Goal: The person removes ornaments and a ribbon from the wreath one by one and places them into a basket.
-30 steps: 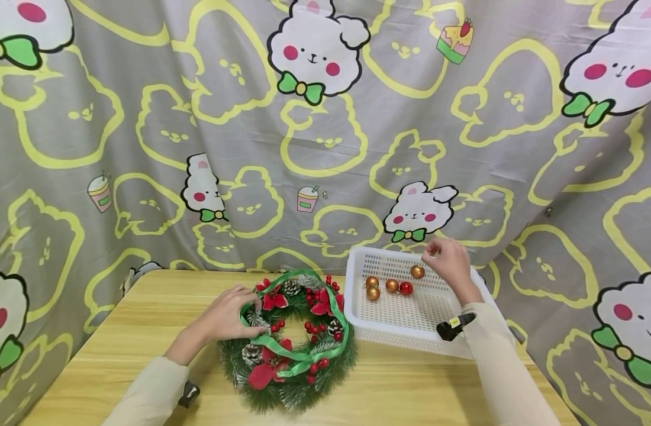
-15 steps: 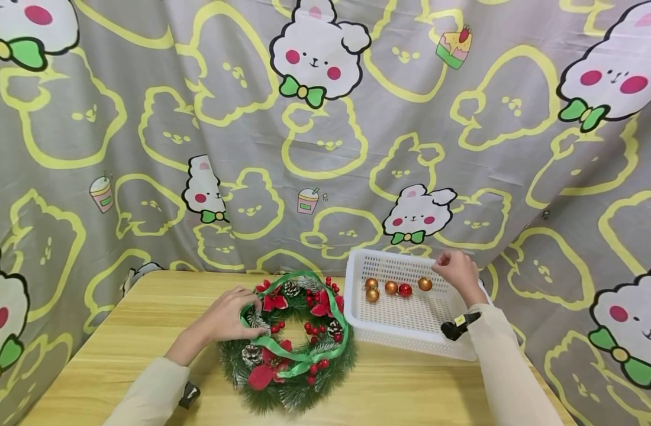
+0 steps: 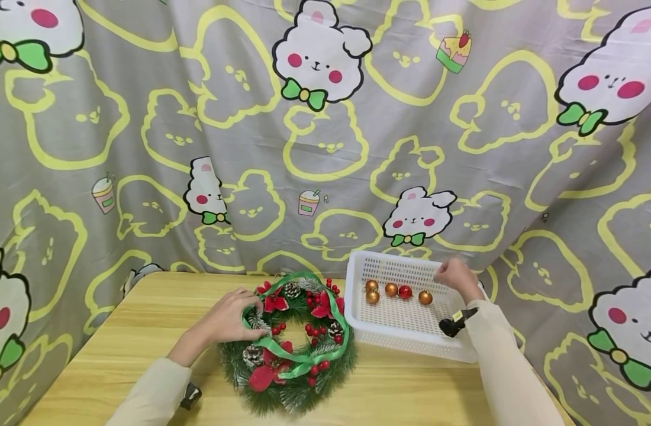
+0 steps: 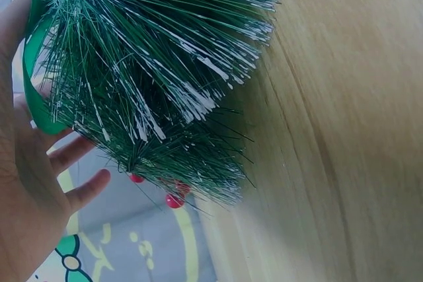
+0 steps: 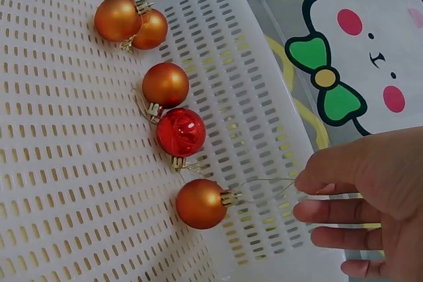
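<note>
A green Christmas wreath (image 3: 333, 370) with red flowers, berries, pinecones and a loose green ribbon (image 3: 342, 343) lies on the table. My left hand (image 3: 231, 316) holds its left side, fingers and thumb curved around ribbon and needles; in the left wrist view the ribbon (image 4: 41, 107) runs against the fingers. Over the white basket (image 3: 411, 332), my right hand (image 3: 457, 278) pinches the thin gold string of a gold Christmas ball (image 5: 201, 204). That ball (image 3: 425, 297) is low in the basket, beside a red ball (image 5: 181, 132) and several other gold balls.
The perforated basket stands right of the wreath on a light wooden table (image 3: 128, 331). Behind the table hangs a grey curtain (image 3: 336, 236) with cartoon rabbits, close to the basket's far wall.
My right hand has moved down and slightly right, lowering the gold ball on its string toward the basket's floor. The left hand has stayed on the wreath.
</note>
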`<state>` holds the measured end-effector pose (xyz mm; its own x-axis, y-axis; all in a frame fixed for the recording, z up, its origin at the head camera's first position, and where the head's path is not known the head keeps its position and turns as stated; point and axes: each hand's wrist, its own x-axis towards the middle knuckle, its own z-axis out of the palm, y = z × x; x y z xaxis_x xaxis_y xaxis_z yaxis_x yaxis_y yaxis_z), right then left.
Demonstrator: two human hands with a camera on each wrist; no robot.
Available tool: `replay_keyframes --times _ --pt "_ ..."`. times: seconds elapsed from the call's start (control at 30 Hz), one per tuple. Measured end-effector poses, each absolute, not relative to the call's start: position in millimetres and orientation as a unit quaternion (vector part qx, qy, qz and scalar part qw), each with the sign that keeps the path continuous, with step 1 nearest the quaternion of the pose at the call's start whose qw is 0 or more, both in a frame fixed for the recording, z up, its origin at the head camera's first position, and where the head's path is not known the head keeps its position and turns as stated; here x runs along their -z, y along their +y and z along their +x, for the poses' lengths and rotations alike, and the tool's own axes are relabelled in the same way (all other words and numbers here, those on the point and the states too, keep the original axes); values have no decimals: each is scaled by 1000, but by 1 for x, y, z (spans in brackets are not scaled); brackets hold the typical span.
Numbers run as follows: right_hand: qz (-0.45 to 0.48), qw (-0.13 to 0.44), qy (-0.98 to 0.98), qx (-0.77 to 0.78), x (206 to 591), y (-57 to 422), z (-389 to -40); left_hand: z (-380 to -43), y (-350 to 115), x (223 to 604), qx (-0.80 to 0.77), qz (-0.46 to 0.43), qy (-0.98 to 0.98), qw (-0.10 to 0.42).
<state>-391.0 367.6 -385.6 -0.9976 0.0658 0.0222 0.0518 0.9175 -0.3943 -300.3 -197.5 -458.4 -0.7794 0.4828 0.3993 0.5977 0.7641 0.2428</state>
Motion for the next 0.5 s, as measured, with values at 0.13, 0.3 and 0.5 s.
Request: replay_keyframes --times 0.13,0.3,0.5 --pt "-37 -4 -979 -201 387 365 -393 -299 -197 458 178 -296 -923 166" --pt "-51 -27 -978 -199 389 360 -393 -298 -197 458 176 -304 -920 175" --pt "-70 -33 -978 -194 386 356 -389 -299 -196 455 190 -292 -925 149"
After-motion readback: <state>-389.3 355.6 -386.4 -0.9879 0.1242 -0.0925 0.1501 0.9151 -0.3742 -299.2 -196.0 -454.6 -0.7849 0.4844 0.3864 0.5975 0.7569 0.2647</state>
